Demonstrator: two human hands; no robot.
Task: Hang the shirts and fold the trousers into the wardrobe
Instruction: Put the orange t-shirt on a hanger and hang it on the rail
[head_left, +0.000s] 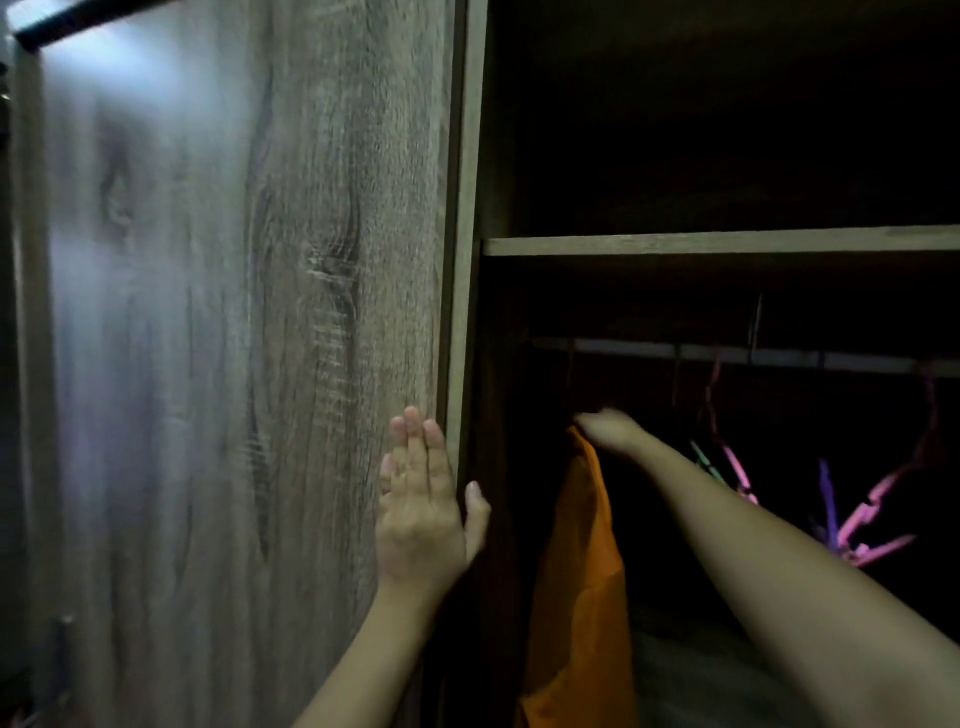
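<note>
An orange shirt hangs inside the dark wardrobe, below the hanging rail. My right hand reaches in and grips the top of the shirt, probably at its hanger; the hand is blurred and the hanger itself is hidden. My left hand lies flat with straight fingers against the wooden wardrobe door, its thumb wrapped past the door's edge.
Pink, purple and green plastic hangers dangle from the rail to the right of my right arm. A wooden shelf spans the wardrobe above the rail. The interior is very dark; something pale lies at the bottom.
</note>
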